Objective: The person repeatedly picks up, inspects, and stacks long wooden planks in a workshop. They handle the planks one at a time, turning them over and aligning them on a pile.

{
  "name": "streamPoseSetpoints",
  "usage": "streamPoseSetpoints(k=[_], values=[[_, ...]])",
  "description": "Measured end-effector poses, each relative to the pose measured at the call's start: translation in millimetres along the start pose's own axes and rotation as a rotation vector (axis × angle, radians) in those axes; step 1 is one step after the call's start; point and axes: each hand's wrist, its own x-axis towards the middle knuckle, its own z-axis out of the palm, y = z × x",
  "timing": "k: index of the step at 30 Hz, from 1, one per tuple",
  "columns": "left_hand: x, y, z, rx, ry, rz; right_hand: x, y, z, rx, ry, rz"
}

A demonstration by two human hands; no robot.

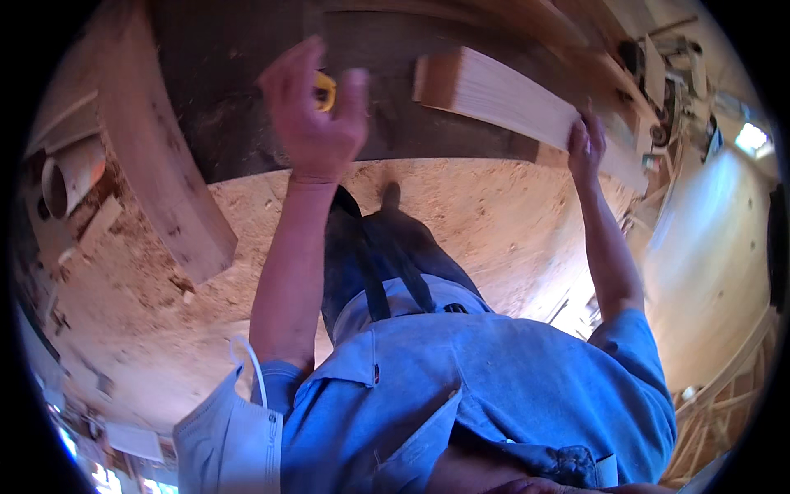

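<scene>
My left hand is raised over a dark work surface, its fingers curled around a small yellow-and-black tape measure. Most of that tool is hidden by the hand. To the right, a pale squared wooden beam lies slantwise on the surface, its end grain facing left. My right hand grips the beam's near edge toward its right part, with the fingers over the top. A clear gap separates the left hand from the beam's left end.
A thick timber runs along the left side, beside an open-ended pipe. Sawdust and chips cover the floor. A large pale board stands at the right, with assorted gear at the far right. A face mask hangs at lower left.
</scene>
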Motion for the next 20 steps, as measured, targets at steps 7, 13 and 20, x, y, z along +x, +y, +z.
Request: streamPoseSetpoints(k=[7, 13, 20], values=[[40, 131, 79, 0.335, -0.865, 0.427, 0, 2, -14, -0.034, 0.098, -0.098], [28, 196, 90, 0.646, -1.057, 0.439, -24, 9, -40, 0.051, 0.12, -0.006], [15, 221, 86, 0.656, -1.416, 0.256, -85, -2, -52, 0.198, 0.687, 0.228]])
